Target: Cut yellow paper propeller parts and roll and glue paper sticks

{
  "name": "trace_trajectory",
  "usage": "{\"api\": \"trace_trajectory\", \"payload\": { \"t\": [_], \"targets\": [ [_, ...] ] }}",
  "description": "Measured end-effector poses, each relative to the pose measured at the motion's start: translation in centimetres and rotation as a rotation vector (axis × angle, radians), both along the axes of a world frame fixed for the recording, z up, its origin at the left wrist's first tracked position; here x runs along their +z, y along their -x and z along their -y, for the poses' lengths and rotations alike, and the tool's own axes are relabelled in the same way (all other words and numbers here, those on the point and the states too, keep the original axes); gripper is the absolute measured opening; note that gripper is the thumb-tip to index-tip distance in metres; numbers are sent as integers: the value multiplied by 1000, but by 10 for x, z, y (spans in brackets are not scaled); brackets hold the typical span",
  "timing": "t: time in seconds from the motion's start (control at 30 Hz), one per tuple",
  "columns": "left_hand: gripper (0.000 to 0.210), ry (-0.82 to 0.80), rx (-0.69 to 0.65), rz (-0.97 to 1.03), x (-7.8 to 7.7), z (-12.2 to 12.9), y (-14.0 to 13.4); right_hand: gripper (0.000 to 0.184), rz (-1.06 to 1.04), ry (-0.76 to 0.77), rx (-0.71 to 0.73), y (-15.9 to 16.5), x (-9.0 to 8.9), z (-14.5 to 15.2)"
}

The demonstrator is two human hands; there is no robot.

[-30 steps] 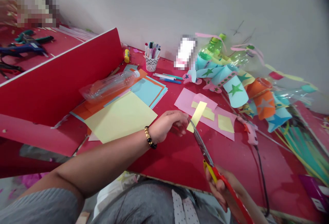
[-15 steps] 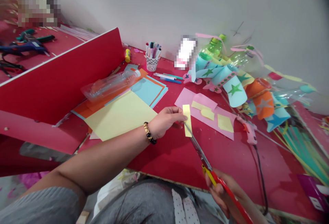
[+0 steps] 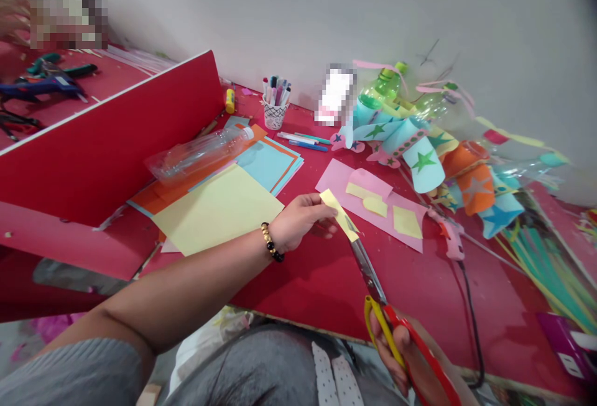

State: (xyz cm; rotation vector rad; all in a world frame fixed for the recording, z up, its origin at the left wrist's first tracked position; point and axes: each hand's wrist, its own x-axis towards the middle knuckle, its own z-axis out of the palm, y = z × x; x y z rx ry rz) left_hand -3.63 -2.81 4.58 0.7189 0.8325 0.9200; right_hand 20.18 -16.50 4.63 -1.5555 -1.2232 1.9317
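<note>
Pinched in my left hand (image 3: pixel 303 222) is a small yellow paper strip (image 3: pixel 336 210), held tilted above the red table. My right hand (image 3: pixel 396 356) grips a pair of scissors (image 3: pixel 368 269) with one yellow and one red handle. The blades point up and away from me, and their tips meet the strip's lower part, with a slit of dark metal showing there. Just beyond the strip lies a pink paper sheet (image 3: pixel 338 179) with several cut yellow paper pieces (image 3: pixel 407 222) on it. A large yellow sheet (image 3: pixel 217 210) rests left of my left hand.
A clear plastic bottle (image 3: pixel 200 154) lies on stacked coloured paper. Behind stand a cup of markers (image 3: pixel 274 114) and a phone (image 3: pixel 336 95). To the right are decorated bottle crafts (image 3: pixel 424 160) and a pink glue gun (image 3: pixel 450 238) with its cord. A red divider (image 3: pixel 121 138) borders the left.
The yellow strip has turned from nearly upright to slanted, its lower end swinging right. The scissors' handles have spread apart, and the blades now engage the strip's lower end.
</note>
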Motion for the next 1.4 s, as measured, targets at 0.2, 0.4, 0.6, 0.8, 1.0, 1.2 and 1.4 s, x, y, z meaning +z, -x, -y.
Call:
{"api": "trace_trajectory", "payload": {
  "t": [0.2, 0.4, 0.6, 0.8, 1.0, 1.2, 1.4],
  "targets": [
    [9, 17, -8, 21, -4, -1, -1, 56, -13, -22, 32, -4, -7, 1],
    [9, 11, 4, 28, -5, -1, -1, 54, 19, -75, 67, 1, -4, 0],
    [9, -2, 7, 37, -6, 0, -1, 54, 30, -65, -6, 2, -12, 4],
    [10, -9, 11, 45, -6, 0, -2, 55, 46, -102, 3, 4, -14, 5],
    [10, -17, 10, 54, -5, 0, -2, 53, 56, -114, 12, 6, -8, 2],
    [13, -39, -26, 48, -5, 4, -5, 62, 40, -80, 10, 5, -8, -1],
    [14, -47, -40, 55, -6, 5, -5, 50, 69, -155, -3, 11, 0, -1]
  ]
}}
